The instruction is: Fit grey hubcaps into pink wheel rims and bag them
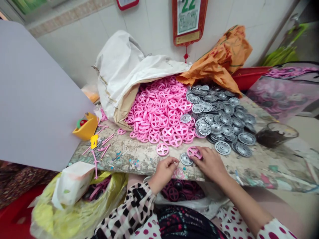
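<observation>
The left hand [163,172] was pinched closed on something too small to make out, just beside a silver disc [186,159], and the right hand [210,164] gripped a pink spoked wheel [193,152] near the edge of the table [134,162], where a slip could drop either part. Below, a white plastic bag [211,205] held dark wheels with pink rims; beyond, a white sack [119,66] spilled pink wheels [159,109] against loose silver discs [219,119], which a nudge could scatter.

On the bench [129,159], the heap of plastic wheels [159,113] lies left of the heap of metal discs [221,116]. A sack [117,69] sits behind the wheels, a second bag [219,56] behind the discs, and a calendar [188,20] hangs above them at upper center. Another bag [45,212] sits below the bench at lower left.
</observation>
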The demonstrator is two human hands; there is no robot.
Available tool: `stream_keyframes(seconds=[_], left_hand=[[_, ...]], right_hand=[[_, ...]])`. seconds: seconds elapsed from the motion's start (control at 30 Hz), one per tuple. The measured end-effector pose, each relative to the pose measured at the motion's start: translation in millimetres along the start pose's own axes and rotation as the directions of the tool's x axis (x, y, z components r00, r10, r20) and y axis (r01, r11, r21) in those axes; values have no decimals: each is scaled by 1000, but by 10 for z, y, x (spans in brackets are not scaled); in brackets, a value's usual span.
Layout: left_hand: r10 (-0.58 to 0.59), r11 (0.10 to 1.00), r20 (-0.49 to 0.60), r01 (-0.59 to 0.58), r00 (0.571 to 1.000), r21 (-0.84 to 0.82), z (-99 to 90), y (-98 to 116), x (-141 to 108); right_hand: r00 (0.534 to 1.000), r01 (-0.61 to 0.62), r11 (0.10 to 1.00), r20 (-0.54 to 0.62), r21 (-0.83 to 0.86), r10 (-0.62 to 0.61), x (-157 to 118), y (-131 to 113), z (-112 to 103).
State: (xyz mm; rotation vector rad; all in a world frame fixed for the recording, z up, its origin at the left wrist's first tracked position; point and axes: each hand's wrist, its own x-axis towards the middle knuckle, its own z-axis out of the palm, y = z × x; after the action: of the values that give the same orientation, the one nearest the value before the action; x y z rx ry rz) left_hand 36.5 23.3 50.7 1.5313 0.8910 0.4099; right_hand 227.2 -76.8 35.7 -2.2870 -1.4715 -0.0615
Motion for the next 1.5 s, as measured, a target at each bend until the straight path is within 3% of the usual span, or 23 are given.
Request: stream_keyframes(seconds=[0.17, 0.33, 0.47, 0.57, 0.63, 0.7, 0.8, 0.87, 1.0, 1.1, 1.27, 1.37, 1.5], left_hand=[[-111, 991, 33, 112, 993, -67, 73, -16, 23], [-136, 978, 50, 142, 989, -150, 21, -40, 31], [-136, 972, 63, 145, 989, -186, -5, 30, 13], [-260, 934, 129, 283, 957, -216, -28, 123, -19], [-357, 869, 234, 413, 904, -271, -46, 170, -37], [-392, 807, 305, 484, 868, -338, -62, 190, -47], [-366, 787, 241, 437, 899, -435, -78, 177, -53], [-350, 791, 176, 391, 920, -472, -90, 162, -61], [-341, 794, 116, 353, 933, -495, -117, 153, -83], [-331, 777, 110, 337, 937, -532, -137, 150, -94], [-354, 733, 91, 336, 931, -592, -183, 137, -104], [-348, 722, 106, 338, 931, -603, -196, 130, -113], [-308, 722, 125, 317, 943, -615, -148, 136, -127]], right_hand=[[998, 57, 998, 19, 6, -57, -36, -88, 26], [989, 141, 984, 32, 111, -145, -56, -106, 82], [992, 121, 948, -65, 296, -106, -52, -134, 133], [982, 170, 922, -138, 349, -129, -100, -244, 121], [950, 295, 910, -192, 291, -246, -167, -353, 95], [889, 445, 873, -219, 199, -403, -249, -456, 68], [818, 573, 799, -187, 185, -543, -338, -527, 41], [847, 531, 810, -160, 250, -506, -339, -495, 35], [961, 277, 935, -68, 220, -269, -205, -344, 71], [976, 195, 960, 56, 201, -210, -100, -256, 127], [984, 24, 931, 156, 364, -87, -51, -149, 155], [979, -176, 824, 183, 538, 90, -47, -142, 107], [955, -278, 499, 179, 821, 238, -72, -362, 35]])
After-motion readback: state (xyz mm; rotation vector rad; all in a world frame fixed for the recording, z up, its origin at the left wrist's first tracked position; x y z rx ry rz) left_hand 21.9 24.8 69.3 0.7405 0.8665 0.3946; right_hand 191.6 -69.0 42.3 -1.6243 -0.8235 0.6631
